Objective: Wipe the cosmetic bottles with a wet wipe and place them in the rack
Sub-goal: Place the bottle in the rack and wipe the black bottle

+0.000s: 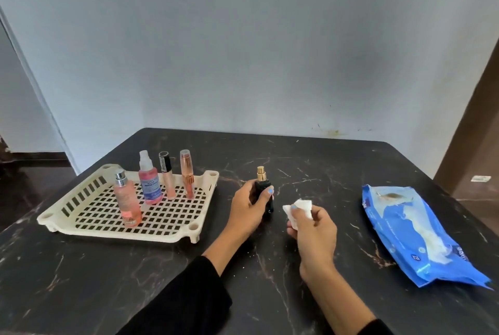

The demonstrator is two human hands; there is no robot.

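Observation:
My left hand (247, 206) grips a small black bottle (264, 191) with a gold spray top, upright near the middle of the table. Just right of it, my right hand (310, 222) holds a crumpled white wet wipe (300, 207), a little apart from the bottle. A cream plastic rack (81, 195) with a grid floor lies at the left. In it stand a peach spray bottle (127, 203), a pink spray bottle (149, 180), a lip gloss tube with a black cap (168, 176) and a rose-gold tube (187, 175).
A blue pack of wet wipes (413, 234) lies at the right, its flap open. The black marble-patterned table (270, 294) ends at a pale wall behind. A brown door frame (469, 129) stands at the far right.

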